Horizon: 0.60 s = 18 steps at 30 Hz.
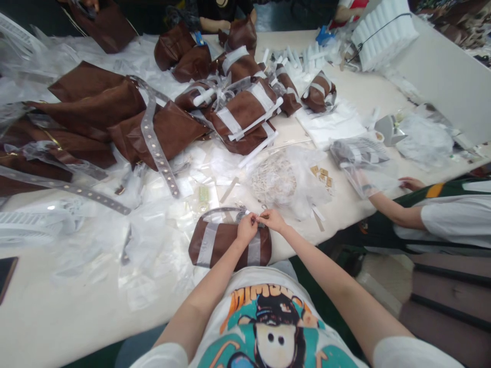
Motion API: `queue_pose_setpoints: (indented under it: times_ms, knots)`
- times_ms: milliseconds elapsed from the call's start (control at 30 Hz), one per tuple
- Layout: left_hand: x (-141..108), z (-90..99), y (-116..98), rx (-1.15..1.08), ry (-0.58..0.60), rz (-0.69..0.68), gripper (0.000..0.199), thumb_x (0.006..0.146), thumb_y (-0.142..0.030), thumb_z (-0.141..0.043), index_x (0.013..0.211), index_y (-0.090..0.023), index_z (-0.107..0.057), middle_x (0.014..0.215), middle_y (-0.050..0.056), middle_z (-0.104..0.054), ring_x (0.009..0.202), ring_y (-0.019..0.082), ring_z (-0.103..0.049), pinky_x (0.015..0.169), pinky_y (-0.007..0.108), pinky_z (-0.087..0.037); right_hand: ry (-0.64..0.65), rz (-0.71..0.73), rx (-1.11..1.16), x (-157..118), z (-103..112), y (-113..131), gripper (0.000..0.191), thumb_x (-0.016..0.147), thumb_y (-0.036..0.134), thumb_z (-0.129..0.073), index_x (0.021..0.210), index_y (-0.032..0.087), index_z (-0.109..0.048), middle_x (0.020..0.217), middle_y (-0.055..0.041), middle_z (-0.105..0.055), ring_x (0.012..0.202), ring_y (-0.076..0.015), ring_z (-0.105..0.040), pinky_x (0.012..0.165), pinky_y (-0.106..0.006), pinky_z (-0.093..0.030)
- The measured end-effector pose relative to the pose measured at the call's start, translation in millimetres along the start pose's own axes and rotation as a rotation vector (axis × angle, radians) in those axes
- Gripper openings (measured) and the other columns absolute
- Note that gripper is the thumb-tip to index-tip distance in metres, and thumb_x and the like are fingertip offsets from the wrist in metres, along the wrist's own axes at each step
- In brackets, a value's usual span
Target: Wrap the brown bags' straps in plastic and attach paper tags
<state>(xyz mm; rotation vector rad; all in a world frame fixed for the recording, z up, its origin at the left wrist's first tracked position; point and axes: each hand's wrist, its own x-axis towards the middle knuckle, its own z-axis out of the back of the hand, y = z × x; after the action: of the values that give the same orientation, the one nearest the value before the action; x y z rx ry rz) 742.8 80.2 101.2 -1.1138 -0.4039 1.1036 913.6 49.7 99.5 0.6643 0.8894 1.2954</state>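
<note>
A brown handbag (226,240) with pale wrapping strips lies at the table's front edge, before my body. Its wrapped strap (222,209) arches along the far side. Over the bag's right end, my left hand (247,228) is closed in a pinch, the thing between its fingertips too small to make out. My right hand (273,220) meets it fingertip to fingertip, pinching a small gold-brown piece (264,216). Just beyond is a clear plastic bag (274,176) full of pale strings. Several small gold-brown tags (322,176) lie on the right of it.
Brown bags (92,107) are heaped at the left, with wrapped ones (245,110) across the middle. Loose plastic film (153,245) covers the left front. At the right, a co-worker's arm (395,209) reaches to a plastic-wrapped bag (358,153). Others stand across the table (49,317).
</note>
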Motion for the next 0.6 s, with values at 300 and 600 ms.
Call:
queue_pose_setpoints:
  times_ms: [300, 600]
  knots:
    - [-2.9, -2.8, -1.7, 0.068, 0.003, 0.038, 0.023, 0.081, -0.019, -0.062, 0.102, -0.018, -0.071, 0.085, 0.007, -0.073, 0.075, 0.021, -0.066, 0.076, 0.032, -0.049, -0.266, -0.086, -0.077, -2.4, -19.4, 11.0, 0.015, 0.078, 0.023, -0.063, 0.071, 0.02, -0.075, 0.087, -0.0087, -0.073, 0.092, -0.0256, -0.064, 0.087, -0.035, -0.049]
    - [-4.7, -0.6, -8.2, -0.072, 0.008, 0.035, 0.021, 0.083, -0.024, -0.063, 0.102, -0.018, -0.071, 0.099, 0.008, -0.077, 0.076, 0.017, -0.068, 0.079, 0.031, -0.053, -0.331, -0.207, 0.221, -5.6, -26.1, -2.7, 0.033, 0.084, 0.044, -0.061, 0.08, 0.018, -0.079, 0.081, -0.007, -0.079, 0.078, -0.0263, -0.072, 0.073, -0.035, -0.058]
